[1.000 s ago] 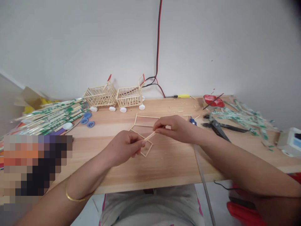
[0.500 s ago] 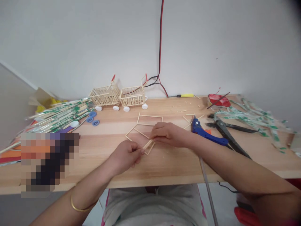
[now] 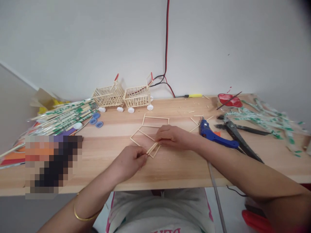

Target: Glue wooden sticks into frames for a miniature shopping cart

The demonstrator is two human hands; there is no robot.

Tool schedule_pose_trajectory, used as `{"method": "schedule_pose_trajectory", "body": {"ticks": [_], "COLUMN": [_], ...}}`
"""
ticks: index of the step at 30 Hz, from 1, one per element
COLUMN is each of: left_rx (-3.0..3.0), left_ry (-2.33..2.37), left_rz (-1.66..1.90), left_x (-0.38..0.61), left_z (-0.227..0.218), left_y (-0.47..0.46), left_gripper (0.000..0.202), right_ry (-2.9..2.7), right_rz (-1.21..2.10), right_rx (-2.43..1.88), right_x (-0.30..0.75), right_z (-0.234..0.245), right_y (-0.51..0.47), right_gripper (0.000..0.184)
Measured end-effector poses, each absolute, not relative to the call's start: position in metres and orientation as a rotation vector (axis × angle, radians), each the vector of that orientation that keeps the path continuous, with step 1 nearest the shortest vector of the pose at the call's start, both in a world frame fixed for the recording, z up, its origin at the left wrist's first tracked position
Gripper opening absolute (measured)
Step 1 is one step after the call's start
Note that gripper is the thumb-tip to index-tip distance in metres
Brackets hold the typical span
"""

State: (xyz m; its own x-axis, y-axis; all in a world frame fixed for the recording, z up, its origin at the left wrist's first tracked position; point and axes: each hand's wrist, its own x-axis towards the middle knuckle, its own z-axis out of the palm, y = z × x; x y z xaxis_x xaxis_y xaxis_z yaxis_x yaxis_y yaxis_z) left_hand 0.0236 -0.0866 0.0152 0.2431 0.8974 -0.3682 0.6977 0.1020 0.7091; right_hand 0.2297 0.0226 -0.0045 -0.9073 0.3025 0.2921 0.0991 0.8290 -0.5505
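Observation:
My left hand (image 3: 131, 161) is closed in a pinch at the lower end of a few thin wooden sticks (image 3: 152, 149). At their upper end, the fingertips of my right hand (image 3: 171, 136) are pressed together around the sticks. Just below and behind the held sticks, part of a small stick frame (image 3: 155, 153) shows. Other flat stick frames (image 3: 155, 117) lie on the wooden table (image 3: 175, 174) beyond my hands, partly covered by the right one. Exactly how many sticks are gripped is hidden by my fingers.
Two small stick carts (image 3: 137, 97) with white wheels stand by the wall. A blue glue gun (image 3: 216, 137), black cutters (image 3: 233, 129) and a red-topped piece (image 3: 229, 100) lie right. Wrapped sticks (image 3: 65, 116) and blue discs (image 3: 99, 124) are left. A yellow-handled tool (image 3: 194, 95) lies behind.
The view has shifted slightly. My left fingers have shifted a little at the sticks' lower end, which now shows more clearly. My right hand keeps nearly the same pose.

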Motion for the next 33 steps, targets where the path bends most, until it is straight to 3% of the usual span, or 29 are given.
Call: {"method": "schedule_pose_trajectory", "body": {"ticks": [9, 33], "left_rx": [1.916, 2.104], "left_ry": [1.785, 1.869], "left_rz": [0.412, 0.452], "left_x": [0.03, 0.035], "left_z": [0.004, -0.009], "left_y": [-0.102, -0.104], "left_gripper": [0.013, 0.018], "right_ry": [-2.697, -2.688], "right_rz": [0.803, 0.707], "right_rx": [-0.327, -0.347], "right_x": [0.232, 0.231], "right_z": [-0.011, -0.008], "right_y": [0.026, 0.023], "right_gripper": [0.02, 0.02]}}
